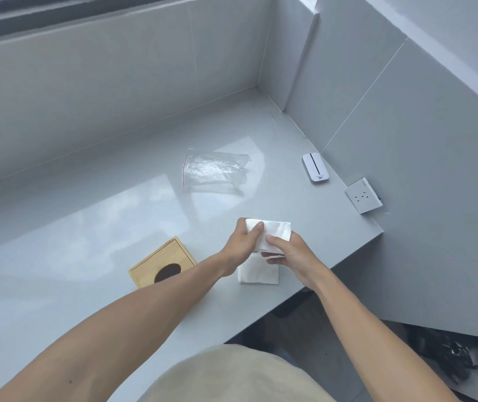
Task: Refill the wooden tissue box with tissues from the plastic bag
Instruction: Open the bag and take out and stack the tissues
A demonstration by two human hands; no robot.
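Both hands, left [242,242] and right [288,252], clamp one tissue stack [272,232] above the grey surface [87,285]; second stack [258,272] lies beneath. Wooden tissue box [162,264] sits left, lid on; plastic bag [214,172] looks empty. Risk: loose sheets fanning apart, jamming at insertion.

Both bare forearms extend toward 12 o'clock, converging. Left hand [242,242] curled, thumb on top, pinching. Right hand [288,252] at its 3 o'clock, thumb and fingers closed, wrists near.
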